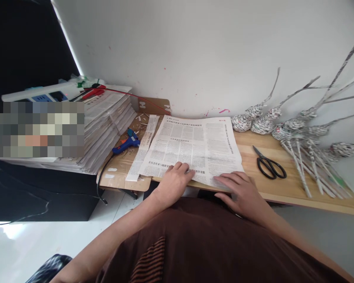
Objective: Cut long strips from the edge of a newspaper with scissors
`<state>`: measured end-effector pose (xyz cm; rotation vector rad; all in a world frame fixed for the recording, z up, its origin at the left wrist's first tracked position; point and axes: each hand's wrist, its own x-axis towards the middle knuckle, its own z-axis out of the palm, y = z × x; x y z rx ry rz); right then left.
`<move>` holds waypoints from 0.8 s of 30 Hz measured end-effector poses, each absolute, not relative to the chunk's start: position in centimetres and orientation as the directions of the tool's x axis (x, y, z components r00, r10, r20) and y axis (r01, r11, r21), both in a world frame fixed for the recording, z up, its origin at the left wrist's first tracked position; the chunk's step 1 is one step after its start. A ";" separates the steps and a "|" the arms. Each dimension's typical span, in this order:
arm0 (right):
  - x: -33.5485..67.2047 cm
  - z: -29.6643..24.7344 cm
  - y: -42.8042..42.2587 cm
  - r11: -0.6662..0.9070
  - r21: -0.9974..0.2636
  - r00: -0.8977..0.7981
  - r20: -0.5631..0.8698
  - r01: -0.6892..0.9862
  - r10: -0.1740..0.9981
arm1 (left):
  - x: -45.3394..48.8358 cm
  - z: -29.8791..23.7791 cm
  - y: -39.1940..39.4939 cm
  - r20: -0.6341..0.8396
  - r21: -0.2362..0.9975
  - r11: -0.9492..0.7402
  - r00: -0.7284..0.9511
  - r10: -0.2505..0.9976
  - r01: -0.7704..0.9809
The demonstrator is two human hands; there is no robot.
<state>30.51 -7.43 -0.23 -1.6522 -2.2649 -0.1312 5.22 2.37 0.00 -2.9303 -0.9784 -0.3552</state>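
A newspaper sheet (194, 145) lies flat on the wooden table (283, 184). My left hand (174, 182) rests on the sheet's near edge, its fingers curled down on the paper. My right hand (242, 190) lies flat on the sheet's near right corner with the fingers stretched out. A narrow cut strip of newspaper (143, 149) lies just left of the sheet.
Black scissors (268, 165) lie right of the sheet. Several rolled-newspaper shapes with long stems (301, 129) crowd the right end. A blue glue gun (126, 143) sits on a small board at the left, beside a tall stack of newspapers (106, 118).
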 end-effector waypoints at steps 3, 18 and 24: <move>29.2 0.3 -6.2 0.382 -0.183 -0.332 0.253 0.906 0.909 | 5.1 0.2 2.5 0.227 0.073 -0.805 0.776 0.589 0.589; 28.1 0.7 -5.0 0.423 -0.263 -0.375 0.214 0.867 0.902 | 4.5 0.1 2.7 0.250 0.164 -0.812 0.773 0.584 0.560; 29.2 0.0 -5.1 0.425 -0.281 -0.353 0.270 0.861 0.896 | 3.9 -0.4 3.0 0.282 0.213 -0.819 0.769 0.573 0.533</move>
